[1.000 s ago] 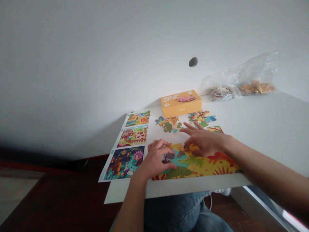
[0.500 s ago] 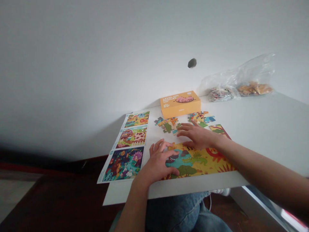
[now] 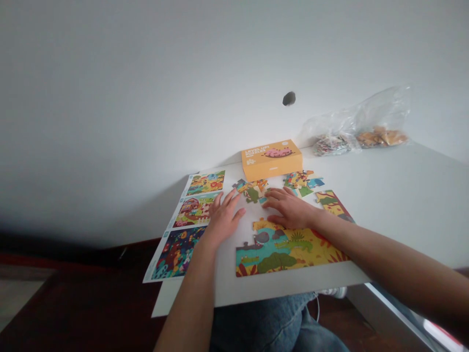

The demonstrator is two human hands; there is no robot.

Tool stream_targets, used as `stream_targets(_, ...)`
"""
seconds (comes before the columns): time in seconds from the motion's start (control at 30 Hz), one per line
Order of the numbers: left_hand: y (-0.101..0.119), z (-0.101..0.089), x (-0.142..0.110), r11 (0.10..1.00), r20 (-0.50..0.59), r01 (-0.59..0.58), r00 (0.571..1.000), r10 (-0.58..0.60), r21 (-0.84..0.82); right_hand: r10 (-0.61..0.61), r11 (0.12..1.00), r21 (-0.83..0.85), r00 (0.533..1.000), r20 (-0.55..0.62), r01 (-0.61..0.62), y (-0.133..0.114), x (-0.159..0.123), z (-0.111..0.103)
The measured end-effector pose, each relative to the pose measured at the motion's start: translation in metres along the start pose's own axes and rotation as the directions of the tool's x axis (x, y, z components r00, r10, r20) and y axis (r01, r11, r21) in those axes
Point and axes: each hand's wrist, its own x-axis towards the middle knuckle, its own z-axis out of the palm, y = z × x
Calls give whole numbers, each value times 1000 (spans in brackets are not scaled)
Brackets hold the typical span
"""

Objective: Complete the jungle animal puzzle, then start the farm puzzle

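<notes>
Several fingers splayed, the left hand (image 3: 224, 215) is beside flat, knobbed puzzle pieces (image 3: 252, 195); right hand (image 3: 288, 208) grip unclear

Holding left hand (image 3: 224, 219) spread over right edge of three-picture animal-scene sheet (image 3: 183, 249). Holding right hand (image 3: 291, 209) palm-down by loose jigsaw pieces (image 3: 252, 194), above upper edge of part-assembled hippo-and-crocodile jigsaw (image 3: 276, 261); not resolving contact. Seeing orange "LEVEL UP! PUZZLES" box (image 3: 271, 164) behind loose pieces, bagged puzzle pieces (image 3: 381, 137) to its right, white wall (image 3: 146, 98) beyond. Noting short strip of pieces (image 3: 331, 201) on white tabletop (image 3: 395, 181), just past jigsaw's upper right.
</notes>
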Motion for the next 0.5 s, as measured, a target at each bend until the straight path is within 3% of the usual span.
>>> stream_targets(0.2,-13,8,11,999,79,49,996,-49,8,-12,1000,-2,1000,-29,12,0,1,1)
stream_targets(0.4,-4,-4,3,999,-83,41,996,-39,30,-31,1000,4,998,-54,31,2,0,2)
stream_targets(0.5,-2,-6,-3,998,-108,40,994,-35,48,-47,999,7,997,-67,48,3,-1,2)
